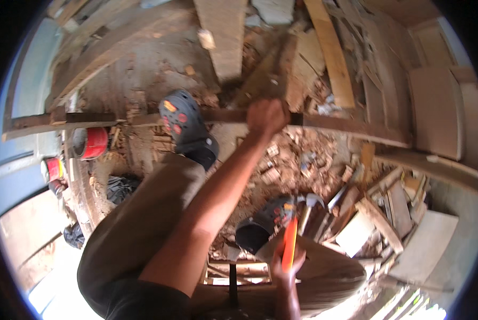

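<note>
A long, dark wooden bar (351,128) runs left to right across the view. My left hand (269,116) is closed round it near the middle, with the arm stretched forward. My left foot, in a grey clog (183,117) with red and orange charms, rests on the bar left of that hand. Low and close to my body, my right hand (289,261) grips a claw hammer (290,240) by its orange handle. The hammer's metal head points away from me, beside my other clog (263,224), well apart from the bar.
Wood chips and splinters (297,152) litter the floor. Offcuts (383,213) are piled at the right, and planks (223,37) lie at the far side. Red cans (94,143) and a black plastic bag (122,188) are at the left. Wooden panels (436,112) stand at the right.
</note>
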`<state>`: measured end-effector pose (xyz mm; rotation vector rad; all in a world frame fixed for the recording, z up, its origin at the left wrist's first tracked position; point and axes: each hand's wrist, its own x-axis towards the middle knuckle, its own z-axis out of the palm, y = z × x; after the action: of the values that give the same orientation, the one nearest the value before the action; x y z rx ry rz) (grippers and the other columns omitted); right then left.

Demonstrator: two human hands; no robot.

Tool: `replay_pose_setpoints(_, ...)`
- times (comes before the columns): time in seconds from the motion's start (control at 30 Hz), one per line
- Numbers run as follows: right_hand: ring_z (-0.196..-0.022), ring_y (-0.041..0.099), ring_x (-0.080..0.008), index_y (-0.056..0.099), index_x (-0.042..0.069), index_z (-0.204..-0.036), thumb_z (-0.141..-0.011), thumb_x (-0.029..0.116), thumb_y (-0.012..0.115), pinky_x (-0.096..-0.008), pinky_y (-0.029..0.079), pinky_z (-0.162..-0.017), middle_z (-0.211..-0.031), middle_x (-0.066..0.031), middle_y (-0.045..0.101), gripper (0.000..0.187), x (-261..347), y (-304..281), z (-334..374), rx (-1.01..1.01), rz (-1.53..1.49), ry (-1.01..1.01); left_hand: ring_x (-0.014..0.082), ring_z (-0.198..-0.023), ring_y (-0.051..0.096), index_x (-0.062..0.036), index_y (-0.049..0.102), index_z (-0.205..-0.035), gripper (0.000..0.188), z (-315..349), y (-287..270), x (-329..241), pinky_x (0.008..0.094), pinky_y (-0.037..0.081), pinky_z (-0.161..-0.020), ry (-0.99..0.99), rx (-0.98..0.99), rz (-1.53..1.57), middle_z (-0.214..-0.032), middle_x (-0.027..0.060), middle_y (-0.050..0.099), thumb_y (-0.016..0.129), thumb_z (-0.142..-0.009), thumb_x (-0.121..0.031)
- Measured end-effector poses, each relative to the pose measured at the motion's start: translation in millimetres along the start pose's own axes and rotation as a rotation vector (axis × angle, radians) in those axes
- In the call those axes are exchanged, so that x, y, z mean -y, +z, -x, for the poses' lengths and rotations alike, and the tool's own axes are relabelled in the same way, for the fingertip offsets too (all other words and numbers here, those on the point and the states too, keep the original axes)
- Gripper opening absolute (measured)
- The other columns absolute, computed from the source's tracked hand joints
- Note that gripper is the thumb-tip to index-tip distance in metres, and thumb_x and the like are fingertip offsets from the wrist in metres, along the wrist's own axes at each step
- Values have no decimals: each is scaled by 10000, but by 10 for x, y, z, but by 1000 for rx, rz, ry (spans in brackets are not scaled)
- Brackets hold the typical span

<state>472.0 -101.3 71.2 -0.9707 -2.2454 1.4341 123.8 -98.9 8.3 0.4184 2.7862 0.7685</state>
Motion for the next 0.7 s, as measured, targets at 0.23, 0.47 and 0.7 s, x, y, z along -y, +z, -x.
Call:
replay_pose_setpoints(0.23, -542, 450, -108, 577, -27, -792, -922, 58, 564, -283, 376, -501, -602, -20, 483, 157, 875, 395, -1307, 152, -32, 325, 402, -739, 690, -13, 708, -740, 396, 19, 40, -32, 509, 553, -737, 111, -6, 34, -755, 238, 679, 473, -929, -268)
replay_pose_setpoints(0.47, -809, 631, -213, 559, -121, -1190, -890, 121, 538, -365, 501, -794, -1064, -216, 689, 386, 20, -255, 249, 107, -123, -104, 392, -733, 687, -18, 707, -751, 393, -82, -12, -59, 493, 555, -760, 121, -50, 108, -794, 236, 683, 472, -931, -277)
replay_pose_setpoints(0.7, -425, 463, -68, 469, 21, -574, -899, 90, 603, -305, 320, -376, -446, 14, 428, 358, 404, 581, -1469, 0, 40, -65, 408, -772, 690, -27, 713, -760, 384, 45, 16, 6, 490, 563, -708, 113, 33, 44, -806, 261, 676, 470, -933, -269)
